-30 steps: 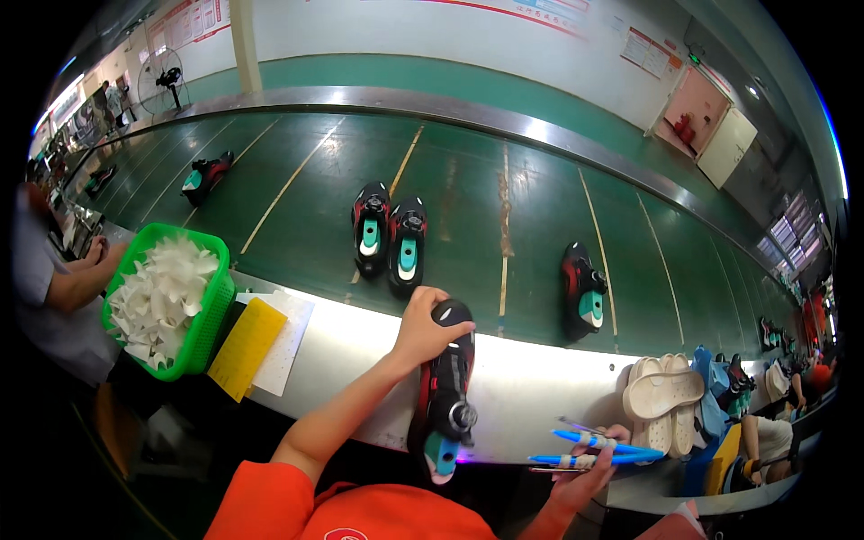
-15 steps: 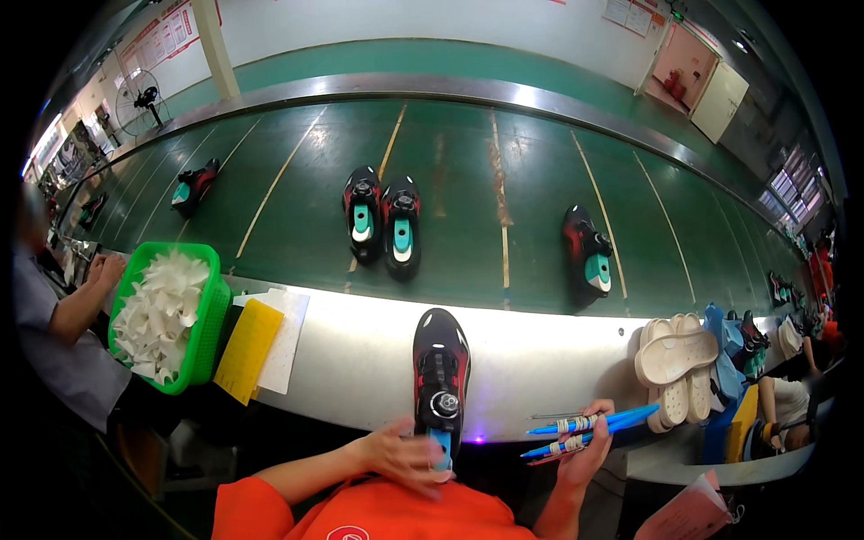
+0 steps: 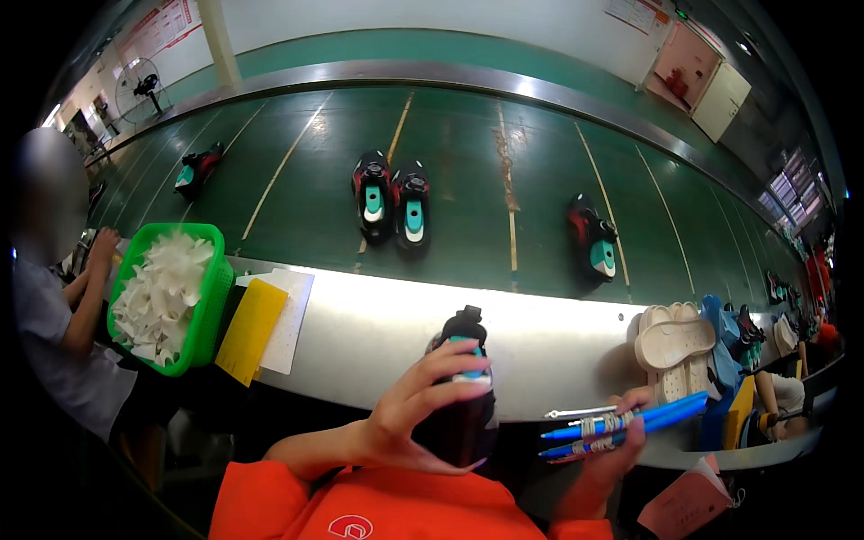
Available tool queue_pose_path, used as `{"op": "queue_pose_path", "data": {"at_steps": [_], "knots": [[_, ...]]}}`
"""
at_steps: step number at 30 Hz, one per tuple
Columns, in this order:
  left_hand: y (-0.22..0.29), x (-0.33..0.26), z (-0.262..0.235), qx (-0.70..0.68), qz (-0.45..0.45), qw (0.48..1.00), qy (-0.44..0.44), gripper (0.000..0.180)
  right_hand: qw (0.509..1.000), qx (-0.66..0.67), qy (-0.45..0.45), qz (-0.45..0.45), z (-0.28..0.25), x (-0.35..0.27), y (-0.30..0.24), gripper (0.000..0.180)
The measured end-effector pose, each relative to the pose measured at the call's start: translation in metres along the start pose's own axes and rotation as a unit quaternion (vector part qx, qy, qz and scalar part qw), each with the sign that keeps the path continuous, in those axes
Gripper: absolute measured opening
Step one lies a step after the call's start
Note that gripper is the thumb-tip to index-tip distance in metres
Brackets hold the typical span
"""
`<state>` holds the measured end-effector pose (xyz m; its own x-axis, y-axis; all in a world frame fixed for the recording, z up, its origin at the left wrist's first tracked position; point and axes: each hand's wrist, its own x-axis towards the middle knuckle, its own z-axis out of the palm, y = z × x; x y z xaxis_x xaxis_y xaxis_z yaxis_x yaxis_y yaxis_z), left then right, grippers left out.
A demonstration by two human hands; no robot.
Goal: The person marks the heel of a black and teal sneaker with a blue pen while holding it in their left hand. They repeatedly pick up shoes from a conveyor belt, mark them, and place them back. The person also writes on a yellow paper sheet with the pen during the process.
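Shoe (image 3: 457, 427) gripped in left hand (image 3: 409, 407), blue pens (image 3: 664, 415) in right hand (image 3: 616, 457)

Handling looks partway through: this shoe is off the green belt (image 3: 468, 252), held tilted at the near edge of the bench (image 3: 558, 346), and not set down. The left hand wraps it, fingers across the teal part (image 3: 465, 349), thumb underneath. The right hand is closed around the bundled pens and a silver tool (image 3: 571, 413); their tips are near the shoe but apart from it. A pair of shoes (image 3: 411, 211) and two single shoes, one left (image 3: 200, 171), one right (image 3: 592, 241), lie on the belt, untouched; whether they are finished or waiting cannot be told.
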<state>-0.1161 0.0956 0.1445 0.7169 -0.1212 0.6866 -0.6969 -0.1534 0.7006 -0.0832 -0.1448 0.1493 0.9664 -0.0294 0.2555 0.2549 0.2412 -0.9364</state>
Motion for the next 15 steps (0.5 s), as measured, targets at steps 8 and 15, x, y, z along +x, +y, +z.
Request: {"op": "queue_pose_path", "data": {"at_steps": [8,15], "knots": [[0.013,0.016,0.006,0.052,-0.055,0.997,-0.001,0.073,0.993,0.016,-0.095,-0.068,0.037,-0.003,-0.033,0.038],[0.014,0.016,0.005,0.052,-0.062,0.997,-0.002,0.074,0.993,-0.005,-0.104,-0.048,0.053,-0.009,-0.032,0.042]]}}
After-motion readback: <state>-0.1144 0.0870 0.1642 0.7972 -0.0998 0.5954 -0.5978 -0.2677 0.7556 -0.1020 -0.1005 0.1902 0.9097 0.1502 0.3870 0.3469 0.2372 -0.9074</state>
